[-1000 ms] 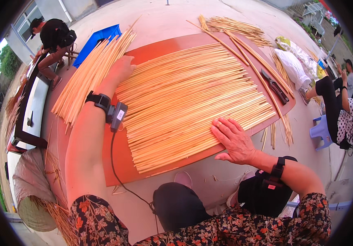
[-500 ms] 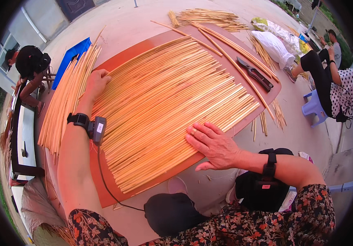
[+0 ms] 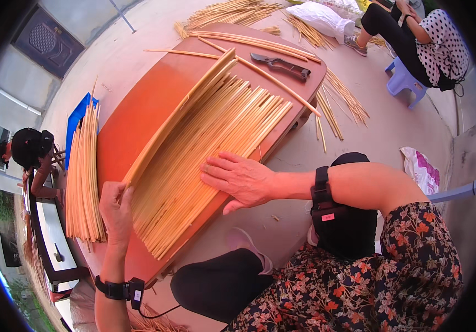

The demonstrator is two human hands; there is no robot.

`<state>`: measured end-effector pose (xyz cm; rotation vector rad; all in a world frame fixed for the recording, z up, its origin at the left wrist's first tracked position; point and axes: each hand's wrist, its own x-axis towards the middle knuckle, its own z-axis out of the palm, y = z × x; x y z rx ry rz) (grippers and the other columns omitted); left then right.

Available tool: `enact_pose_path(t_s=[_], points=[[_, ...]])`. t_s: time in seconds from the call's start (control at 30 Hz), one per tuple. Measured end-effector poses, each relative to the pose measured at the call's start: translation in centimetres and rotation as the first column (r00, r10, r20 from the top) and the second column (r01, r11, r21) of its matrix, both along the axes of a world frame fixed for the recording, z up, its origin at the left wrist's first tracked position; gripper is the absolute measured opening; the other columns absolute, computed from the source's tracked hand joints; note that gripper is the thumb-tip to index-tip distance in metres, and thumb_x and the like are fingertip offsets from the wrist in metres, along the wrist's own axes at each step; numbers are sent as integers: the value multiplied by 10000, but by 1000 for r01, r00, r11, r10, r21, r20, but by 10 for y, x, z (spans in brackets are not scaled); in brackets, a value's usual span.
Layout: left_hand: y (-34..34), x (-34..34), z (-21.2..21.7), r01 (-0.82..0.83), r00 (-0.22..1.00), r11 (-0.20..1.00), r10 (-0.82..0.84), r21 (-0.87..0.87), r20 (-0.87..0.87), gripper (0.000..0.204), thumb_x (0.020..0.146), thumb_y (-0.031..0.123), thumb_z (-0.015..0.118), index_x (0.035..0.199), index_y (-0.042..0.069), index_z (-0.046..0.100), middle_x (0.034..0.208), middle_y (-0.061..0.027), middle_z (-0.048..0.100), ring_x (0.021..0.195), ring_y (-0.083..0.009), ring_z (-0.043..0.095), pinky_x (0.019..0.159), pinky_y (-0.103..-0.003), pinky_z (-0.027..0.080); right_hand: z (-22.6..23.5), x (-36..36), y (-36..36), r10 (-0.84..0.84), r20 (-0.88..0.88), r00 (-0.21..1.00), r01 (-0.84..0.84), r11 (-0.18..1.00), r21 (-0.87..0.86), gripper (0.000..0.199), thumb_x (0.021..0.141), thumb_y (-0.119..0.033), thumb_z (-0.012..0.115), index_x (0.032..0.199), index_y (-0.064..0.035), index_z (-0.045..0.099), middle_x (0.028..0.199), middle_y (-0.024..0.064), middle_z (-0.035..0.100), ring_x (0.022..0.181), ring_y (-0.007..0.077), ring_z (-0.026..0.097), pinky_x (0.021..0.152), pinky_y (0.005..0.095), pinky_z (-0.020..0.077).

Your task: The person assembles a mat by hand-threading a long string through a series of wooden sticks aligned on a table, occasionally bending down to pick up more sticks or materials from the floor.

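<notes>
A mat of straight straw-coloured stalks (image 3: 210,135), laid side by side, covers the near part of the red-brown table (image 3: 141,105). My left hand (image 3: 117,213) is closed on the mat's left end at its far edge, fingers pinching the stalks. That far edge is lifted and curls up toward me. On the near part of the mat my right hand (image 3: 241,181) rests flat, palm down, with fingers stretched out and thumb spread. A pair of dark pruning shears (image 3: 282,67) lies on the far right of the table, next to several loose stalks (image 3: 260,50).
Left of the table stands a bundle of stalks (image 3: 84,182) beside a blue crate (image 3: 76,122). More stalks (image 3: 232,12) lie on the ground beyond. One person (image 3: 33,152) is bent over at the left; another (image 3: 437,44) sits on a purple stool (image 3: 405,83) at the far right.
My left hand has drawn the mat's far edge up and toward me, so the mat now curls over where it lay flat. My right hand stays flat on the near part.
</notes>
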<state>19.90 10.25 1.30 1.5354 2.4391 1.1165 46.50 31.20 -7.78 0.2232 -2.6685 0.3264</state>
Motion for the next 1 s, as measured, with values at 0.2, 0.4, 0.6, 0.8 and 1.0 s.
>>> enact_pose_path(t_s=[0.2, 0.4, 0.6, 0.8, 1.0], points=[[-13, 67, -2, 129, 983, 990, -135, -56, -124, 111, 837, -54, 669, 942, -21, 651, 876, -104, 574, 817, -225, 583, 731, -311, 466, -6, 15, 2, 3, -98, 995, -6, 999, -34, 902, 758, -587, 692, 1316, 86, 471, 1302, 224, 520, 1257, 359, 458, 1108, 471, 319], [-22, 87, -23, 262, 938, 937, -304, -233, -167, 209, 803, -18, 703, 995, 38, 642, 891, -129, 570, 853, -302, 594, 763, -361, 484, -10, 19, 10, 45, -58, 997, -52, 991, -119, 812, 818, -489, 692, 1339, 91, 463, 1347, 230, 506, 1300, 368, 445, 1135, 453, 324], [-16, 98, -23, 268, 887, 880, -384, -391, -257, 232, 768, 16, 723, 975, 49, 625, 906, -137, 575, 865, -342, 592, 740, -416, 488, -16, 32, 4, 67, 96, 993, -61, 996, -66, 602, 858, -371, 680, 1260, 54, 537, 1280, 176, 556, 1232, 304, 506, 1072, 402, 405], [-10, 122, -16, 211, 840, 840, -418, -501, -347, 179, 798, 94, 716, 937, 64, 607, 869, -136, 553, 822, -352, 582, 690, -447, 476, 6, 67, 17, -77, -113, 991, 80, 997, 19, 233, 791, -244, 669, 912, -46, 648, 973, 65, 606, 995, 225, 579, 876, 355, 478], [-8, 134, -9, 191, 812, 830, -434, -525, -390, 156, 855, 109, 697, 989, 71, 627, 889, -117, 566, 796, -332, 615, 659, -419, 503, 5, 74, 44, -305, -273, 912, 321, 947, 16, 108, 762, -165, 625, 808, -76, 668, 922, 54, 597, 937, 222, 572, 812, 345, 477]])
